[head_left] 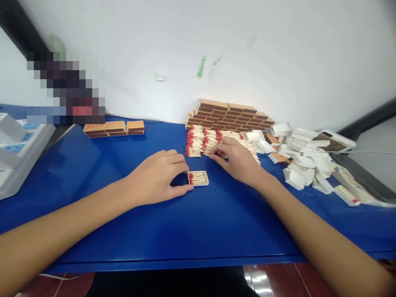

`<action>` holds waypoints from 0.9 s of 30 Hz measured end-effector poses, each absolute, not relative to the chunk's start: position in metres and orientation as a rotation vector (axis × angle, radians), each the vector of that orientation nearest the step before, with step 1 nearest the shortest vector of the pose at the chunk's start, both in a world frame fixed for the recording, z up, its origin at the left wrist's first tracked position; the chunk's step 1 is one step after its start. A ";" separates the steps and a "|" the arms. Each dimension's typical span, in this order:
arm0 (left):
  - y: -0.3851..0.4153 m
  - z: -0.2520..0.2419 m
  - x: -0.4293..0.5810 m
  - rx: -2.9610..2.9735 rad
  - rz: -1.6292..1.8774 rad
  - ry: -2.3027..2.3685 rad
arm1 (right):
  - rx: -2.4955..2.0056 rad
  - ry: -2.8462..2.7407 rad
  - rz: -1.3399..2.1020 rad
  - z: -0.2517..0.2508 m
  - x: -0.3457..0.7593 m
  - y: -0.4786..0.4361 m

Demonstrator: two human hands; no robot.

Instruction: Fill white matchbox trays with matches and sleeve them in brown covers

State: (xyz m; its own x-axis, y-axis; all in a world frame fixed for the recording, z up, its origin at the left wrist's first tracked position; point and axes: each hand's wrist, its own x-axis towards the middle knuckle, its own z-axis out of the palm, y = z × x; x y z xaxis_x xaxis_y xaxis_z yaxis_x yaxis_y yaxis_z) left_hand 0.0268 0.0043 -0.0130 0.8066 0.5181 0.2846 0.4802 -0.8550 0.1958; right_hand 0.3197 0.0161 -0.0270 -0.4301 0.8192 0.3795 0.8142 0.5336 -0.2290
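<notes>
A small white matchbox tray (pixel 198 178), partly filled with red-headed matches, lies on the blue table. My left hand (pixel 159 177) grips its left end between thumb and fingers. Just behind the tray, loose matches (pixel 194 142) lie in several heaps, their red heads mostly to the left. My right hand (pixel 233 159) is at the front of these heaps, fingers curled together in a pinch. What lies between those fingertips is too small to make out.
Closed matchboxes (pixel 232 115) are stacked against the white wall, with a shorter row of matchboxes (pixel 114 128) at the left. White trays (pixel 305 154) are piled at the right beside a dark bin (pixel 366 175). A power strip (pixel 18 161) sits at the far left.
</notes>
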 end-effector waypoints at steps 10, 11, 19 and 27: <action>0.005 -0.011 0.027 2.869 0.509 0.796 | -1.331 -2.405 0.084 -0.023 0.316 0.012; 0.005 -0.011 0.027 2.870 0.510 0.801 | -1.323 -2.402 0.083 -0.020 0.316 0.009; 0.004 -0.012 0.027 2.878 0.488 0.839 | -1.242 -2.514 0.093 0.002 0.292 -0.027; 0.004 -0.013 0.027 2.915 0.505 0.815 | -1.195 -2.570 0.029 -0.004 0.274 -0.032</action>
